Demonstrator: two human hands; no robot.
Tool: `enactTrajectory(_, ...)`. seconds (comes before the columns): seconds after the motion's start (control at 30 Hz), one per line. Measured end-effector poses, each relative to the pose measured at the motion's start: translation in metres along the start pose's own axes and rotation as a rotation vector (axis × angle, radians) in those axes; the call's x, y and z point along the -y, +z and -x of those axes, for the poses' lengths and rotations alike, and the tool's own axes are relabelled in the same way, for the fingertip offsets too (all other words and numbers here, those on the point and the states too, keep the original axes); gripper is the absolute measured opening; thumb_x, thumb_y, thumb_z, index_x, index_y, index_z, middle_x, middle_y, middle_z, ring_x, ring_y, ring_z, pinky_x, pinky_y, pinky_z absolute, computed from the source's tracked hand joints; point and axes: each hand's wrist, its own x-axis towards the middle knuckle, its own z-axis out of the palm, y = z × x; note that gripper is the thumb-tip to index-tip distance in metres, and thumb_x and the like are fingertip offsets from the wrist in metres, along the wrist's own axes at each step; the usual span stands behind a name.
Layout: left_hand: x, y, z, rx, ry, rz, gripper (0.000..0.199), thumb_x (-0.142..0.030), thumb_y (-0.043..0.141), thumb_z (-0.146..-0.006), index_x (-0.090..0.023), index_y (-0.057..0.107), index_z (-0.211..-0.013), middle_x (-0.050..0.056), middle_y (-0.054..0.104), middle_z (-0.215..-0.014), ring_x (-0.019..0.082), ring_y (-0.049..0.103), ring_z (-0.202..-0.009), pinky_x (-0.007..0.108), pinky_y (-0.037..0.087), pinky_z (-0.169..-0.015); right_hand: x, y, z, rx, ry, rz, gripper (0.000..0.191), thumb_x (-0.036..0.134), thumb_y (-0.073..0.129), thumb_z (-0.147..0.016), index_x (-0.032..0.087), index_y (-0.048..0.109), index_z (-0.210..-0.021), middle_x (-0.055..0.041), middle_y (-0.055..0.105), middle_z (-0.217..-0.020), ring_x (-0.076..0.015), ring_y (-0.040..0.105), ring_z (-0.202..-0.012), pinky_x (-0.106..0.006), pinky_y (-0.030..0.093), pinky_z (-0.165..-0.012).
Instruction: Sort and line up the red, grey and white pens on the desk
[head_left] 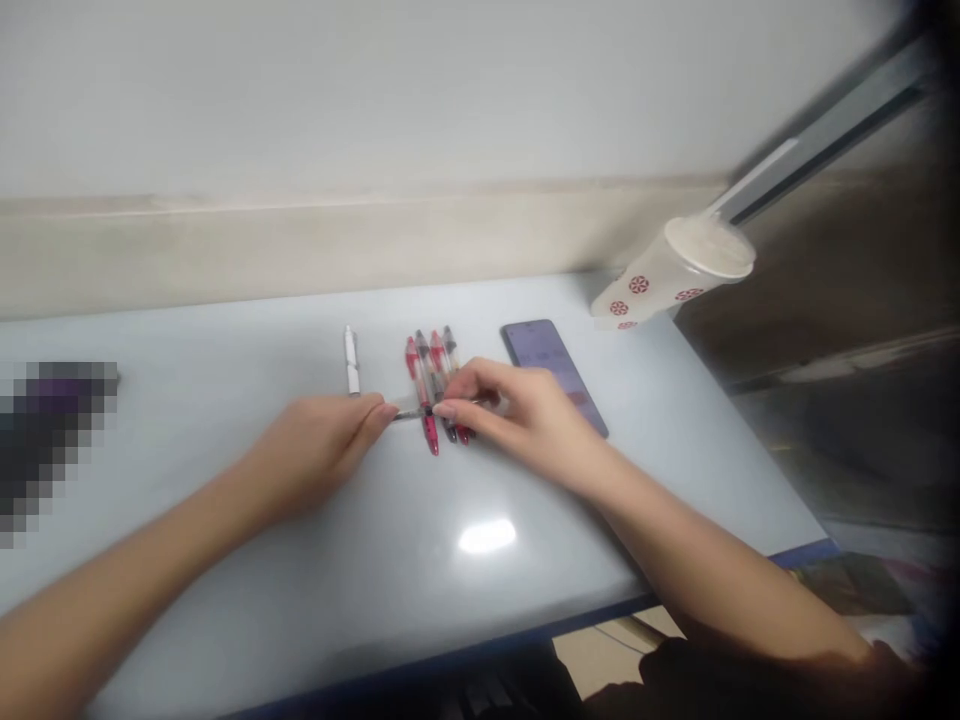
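Observation:
A slim, dark-and-clear pen (409,413) is held roughly level between both my hands, across the lower part of a row of pens. My left hand (330,435) is closed, pinching its left end between thumb and fingers. With thumb and fingertips, my right hand (517,410) grips the same pen farther right; its far end is partly hidden by the fingers. Beneath lie several red and black clear-barrelled pens (421,375), side by side and pointing away from me. A white pen (351,360) lies by itself just beyond my left hand.
A smartphone (559,365) lies to the right of the pens, partly behind my right hand. At the table's (420,560) back right corner stands a white cup (660,275) with red patterns, lid and straw. A dark pixelated object (52,430) is at far left. The wall (337,240) borders the back edge.

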Motion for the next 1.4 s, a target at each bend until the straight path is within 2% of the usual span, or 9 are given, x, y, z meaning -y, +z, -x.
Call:
enactTrajectory(0.07, 0.001, 0.001, 0.001, -0.011, 0.021, 0.025, 0.038, -0.035, 0.034, -0.104, -0.021, 0.042, -0.071, -0.006, 0.043, -0.055, 0.011, 0.040, -0.046, 0.024, 0.031, -0.050, -0.001, 0.000, -0.001, -0.076, 0.009, -0.088, 0.029, 0.046, 0.075, -0.092, 0.018, 0.067, -0.089, -0.0033, 0.070, -0.086, -0.0152, 0.063, -0.076, -0.028, 0.049, -0.069)
enactTrajectory(0.17, 0.003, 0.002, 0.002, -0.067, 0.084, 0.065, 0.031, -0.030, 0.038, -0.105, -0.021, 0.050, -0.078, -0.007, 0.046, -0.056, 0.010, 0.043, -0.046, 0.022, 0.034, -0.049, -0.001, -0.001, -0.004, -0.176, -0.035, -0.211, 0.032, 0.044, 0.082, -0.086, 0.018, 0.065, -0.092, -0.0032, 0.068, -0.089, -0.0146, 0.063, -0.077, -0.029, 0.052, -0.070)
enactTrajectory(0.3, 0.008, 0.004, 0.003, -0.248, 0.234, 0.080, 0.014, -0.020, 0.046, -0.102, -0.020, 0.059, -0.102, -0.006, 0.056, -0.066, 0.010, 0.050, -0.052, 0.021, 0.040, -0.052, 0.000, -0.002, -0.005, -0.240, -0.065, -0.321, 0.037, 0.040, 0.083, -0.085, 0.021, 0.061, -0.108, -0.0030, 0.067, -0.097, -0.0130, 0.065, -0.077, -0.028, 0.055, -0.069)
enactTrajectory(0.43, 0.015, 0.010, 0.000, -0.410, 0.359, -0.027, 0.016, -0.015, 0.050, -0.100, -0.020, 0.059, -0.112, -0.002, 0.062, -0.075, 0.012, 0.056, -0.062, 0.023, 0.044, -0.058, -0.001, -0.002, -0.004, -0.351, -0.055, -0.274, 0.027, 0.036, 0.076, -0.092, 0.022, 0.060, -0.109, -0.0028, 0.066, -0.098, -0.0127, 0.065, -0.078, -0.029, 0.057, -0.074)
enactTrajectory(0.53, 0.018, 0.013, -0.002, -0.414, 0.389, -0.041, 0.017, -0.012, 0.052, -0.100, -0.019, 0.060, -0.114, -0.001, 0.060, -0.075, 0.014, 0.055, -0.065, 0.025, 0.045, -0.061, -0.004, -0.004, -0.005, -0.427, -0.054, -0.219, 0.021, 0.033, 0.072, -0.094, 0.023, 0.061, -0.110, -0.0021, 0.065, -0.096, -0.0131, 0.064, -0.077, -0.031, 0.058, -0.077)
enactTrajectory(0.73, 0.022, 0.017, -0.003, -0.387, 0.377, -0.011, 0.017, -0.009, 0.052, -0.099, -0.017, 0.061, -0.112, 0.001, 0.058, -0.073, 0.017, 0.054, -0.069, 0.031, 0.048, -0.068, -0.008, -0.009, -0.008, -0.467, -0.049, -0.209, 0.017, 0.028, 0.073, -0.093, 0.024, 0.063, -0.106, -0.0013, 0.065, -0.092, -0.0133, 0.063, -0.076, -0.030, 0.056, -0.076)
enactTrajectory(0.83, 0.022, 0.017, -0.003, -0.399, 0.364, -0.005, 0.018, -0.008, 0.051, -0.099, -0.017, 0.061, -0.112, 0.002, 0.060, -0.076, 0.017, 0.055, -0.070, 0.031, 0.048, -0.068, -0.010, -0.010, -0.009, -0.468, -0.057, -0.221, 0.018, 0.028, 0.073, -0.093, 0.024, 0.062, -0.108, -0.0007, 0.064, -0.088, -0.0132, 0.062, -0.075, -0.029, 0.055, -0.074)
enactTrajectory(1.07, 0.026, 0.021, -0.003, -0.459, 0.335, -0.015, 0.019, -0.007, 0.053, -0.098, -0.017, 0.059, -0.113, 0.002, 0.061, -0.079, 0.016, 0.054, -0.072, 0.029, 0.046, -0.068, -0.011, -0.013, -0.010, -0.458, -0.039, -0.188, 0.024, 0.031, 0.074, -0.092, 0.024, 0.062, -0.111, -0.0025, 0.067, -0.097, -0.0141, 0.065, -0.079, -0.030, 0.056, -0.076)
enactTrajectory(1.4, 0.025, 0.020, -0.004, -0.411, 0.322, 0.027, 0.021, -0.008, 0.052, -0.098, -0.018, 0.061, -0.114, -0.001, 0.054, -0.072, 0.015, 0.050, -0.066, 0.031, 0.044, -0.065, -0.013, -0.018, -0.012, -0.478, 0.025, -0.136, 0.023, 0.035, 0.076, -0.092, 0.024, 0.065, -0.109, -0.0037, 0.067, -0.096, -0.0149, 0.064, -0.076, -0.031, 0.057, -0.071)
